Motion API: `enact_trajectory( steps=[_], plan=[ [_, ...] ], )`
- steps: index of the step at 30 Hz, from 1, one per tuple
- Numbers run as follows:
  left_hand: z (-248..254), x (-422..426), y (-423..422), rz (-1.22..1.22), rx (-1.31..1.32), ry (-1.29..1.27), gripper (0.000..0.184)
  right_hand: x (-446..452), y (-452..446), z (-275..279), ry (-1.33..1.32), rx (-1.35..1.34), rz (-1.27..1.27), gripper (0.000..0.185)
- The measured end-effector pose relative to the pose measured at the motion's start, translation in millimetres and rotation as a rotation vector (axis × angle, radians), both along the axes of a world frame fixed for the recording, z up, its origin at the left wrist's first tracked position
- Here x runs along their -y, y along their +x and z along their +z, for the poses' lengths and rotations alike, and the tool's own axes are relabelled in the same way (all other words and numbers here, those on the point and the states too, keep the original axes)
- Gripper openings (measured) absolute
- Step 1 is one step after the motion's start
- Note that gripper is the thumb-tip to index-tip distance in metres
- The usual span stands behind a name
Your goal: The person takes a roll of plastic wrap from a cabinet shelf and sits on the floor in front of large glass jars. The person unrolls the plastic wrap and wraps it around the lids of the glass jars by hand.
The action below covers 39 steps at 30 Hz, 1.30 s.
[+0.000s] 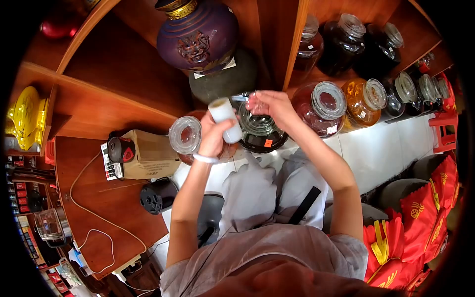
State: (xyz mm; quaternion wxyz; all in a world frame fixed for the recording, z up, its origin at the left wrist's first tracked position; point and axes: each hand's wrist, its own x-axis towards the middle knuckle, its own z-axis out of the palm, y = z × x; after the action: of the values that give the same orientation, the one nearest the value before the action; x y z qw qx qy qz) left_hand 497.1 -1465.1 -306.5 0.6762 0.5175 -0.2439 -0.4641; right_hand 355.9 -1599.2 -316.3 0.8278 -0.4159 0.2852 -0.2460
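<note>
My left hand (213,136) is wrapped around a white roll of plastic film (231,129) with a brown core at its upper end. The roll tilts over the gap between two glass jars. To its right, my right hand (271,106) has its fingers pinched on a shiny clear strip (241,97), which looks like film drawn from the roll. Below my right hand stands a dark-filled glass jar (257,141) with an orange label. Another glass jar (186,134) with a reddish content stands left of the roll, partly hidden by my left hand.
A purple vase (199,42) stands on the wooden shelf ahead. More glass jars, one reddish (319,109) and one amber (365,101), line the right. A cardboard box (151,154) sits on the wooden table (106,198) at left. Red cloth-covered jars (420,213) stand at lower right.
</note>
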Motion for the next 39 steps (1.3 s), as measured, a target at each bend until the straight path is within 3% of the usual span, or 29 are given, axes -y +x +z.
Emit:
enact_trajectory(
  steps=[4,7,12,18,33,36,39],
  plan=[
    [8.7,35.5,26.0,0.045,0.260,-0.087,0.044,43.6,18.7,10.1,-0.101,0.200,0.141,0.027],
    [4.8,58.7,30.5,0.120,0.382,-0.082,0.051,63.7,28.1,13.5,-0.182,0.160,0.199,0.027],
    [-48.3,77.3,48.4,0.058,0.623,-0.098,0.050,98.0,24.6,-37.0,-0.133,0.193,0.205,0.029],
    [-67.0,69.7,50.3,0.041,0.623,-0.023,0.044,100.1,24.5,-78.6,-0.072,0.203,0.258,0.028],
    [-81.8,54.8,53.3,-0.201,0.397,-0.003,0.048,80.4,-3.5,-109.0,0.047,0.153,0.151,0.024],
    [-72.7,51.8,44.3,-0.174,0.291,0.027,0.050,77.9,-1.0,-113.3,0.062,0.158,0.116,0.024],
    [-79.0,54.2,41.7,-0.106,0.360,0.009,0.050,77.8,4.7,-115.2,-0.009,0.118,0.059,0.023]
  ],
)
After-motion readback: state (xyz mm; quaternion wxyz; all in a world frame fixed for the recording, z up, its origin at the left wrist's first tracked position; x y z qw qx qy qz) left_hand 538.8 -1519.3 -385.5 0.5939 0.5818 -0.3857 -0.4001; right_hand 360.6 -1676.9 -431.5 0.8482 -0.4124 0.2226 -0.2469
